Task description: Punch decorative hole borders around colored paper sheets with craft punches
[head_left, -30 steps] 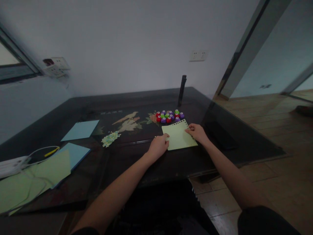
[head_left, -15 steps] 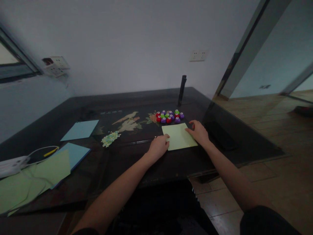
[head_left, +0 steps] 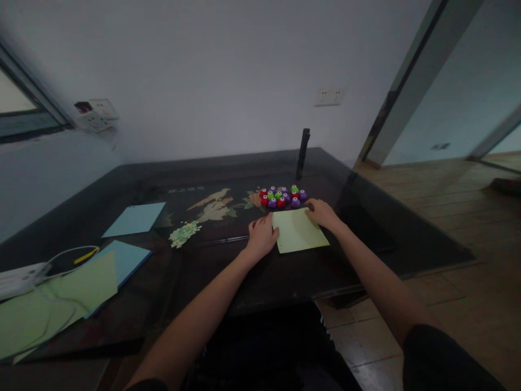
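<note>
A pale green sheet of paper (head_left: 300, 232) lies flat on the dark table. Along its left edge rests my left hand (head_left: 261, 237), fingers forward near the upper corner and thumb apart, by the edge. My right hand (head_left: 324, 213) is at the sheet's upper right corner, thumb on the paper and index finger spread from it just beyond the top edge. Just behind the sheet sit several small red, green and purple pieces with eye-like white tops (head_left: 281, 196), bunched together.
A pile of small pale paper bits (head_left: 184, 234) lies left of centre. Blue paper (head_left: 136, 219) and green sheets (head_left: 91, 279) are farther left, near a white device with a cable (head_left: 22, 278). A black upright stick (head_left: 302, 155) stands at the back; a dark flat object (head_left: 368, 228) lies right.
My left hand has shifted slightly left and its fingers have spread forward along the sheet's edge. My right hand has moved a little left at the upper corner.
</note>
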The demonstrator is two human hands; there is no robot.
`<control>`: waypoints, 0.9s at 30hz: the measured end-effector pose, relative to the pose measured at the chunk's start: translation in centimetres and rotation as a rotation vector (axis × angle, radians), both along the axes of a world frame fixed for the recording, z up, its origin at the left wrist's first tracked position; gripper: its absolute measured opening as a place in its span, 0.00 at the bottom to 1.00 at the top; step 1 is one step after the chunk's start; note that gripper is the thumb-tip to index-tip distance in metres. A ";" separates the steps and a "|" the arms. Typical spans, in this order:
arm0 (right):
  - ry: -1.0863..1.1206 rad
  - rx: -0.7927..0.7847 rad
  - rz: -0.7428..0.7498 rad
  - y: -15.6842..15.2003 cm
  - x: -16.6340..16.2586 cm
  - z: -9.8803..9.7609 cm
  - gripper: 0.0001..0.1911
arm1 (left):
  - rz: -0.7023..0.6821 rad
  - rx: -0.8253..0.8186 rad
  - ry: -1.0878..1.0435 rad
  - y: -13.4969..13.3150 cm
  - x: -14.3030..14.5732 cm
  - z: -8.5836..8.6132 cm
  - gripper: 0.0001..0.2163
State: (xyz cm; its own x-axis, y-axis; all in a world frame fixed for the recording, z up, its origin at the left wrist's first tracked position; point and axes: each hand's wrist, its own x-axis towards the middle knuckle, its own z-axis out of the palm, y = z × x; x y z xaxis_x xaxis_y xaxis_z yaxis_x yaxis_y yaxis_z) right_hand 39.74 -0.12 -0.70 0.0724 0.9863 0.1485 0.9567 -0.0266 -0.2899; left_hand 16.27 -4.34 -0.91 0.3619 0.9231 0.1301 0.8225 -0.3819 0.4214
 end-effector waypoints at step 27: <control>-0.036 0.286 1.130 -12.2 -9.2 0.5 0.21 | -0.852 0.350 0.117 -6.8 -8.4 0.2 0.09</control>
State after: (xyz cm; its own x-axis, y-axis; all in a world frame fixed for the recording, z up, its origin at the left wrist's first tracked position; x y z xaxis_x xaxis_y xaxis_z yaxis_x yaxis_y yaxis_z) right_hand 30.56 -12.34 -0.16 -0.8347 0.4167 0.3599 0.4015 0.9079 -0.1200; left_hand 7.91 -11.17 -0.71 0.9282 0.2547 0.2713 0.2359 -0.9666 0.1002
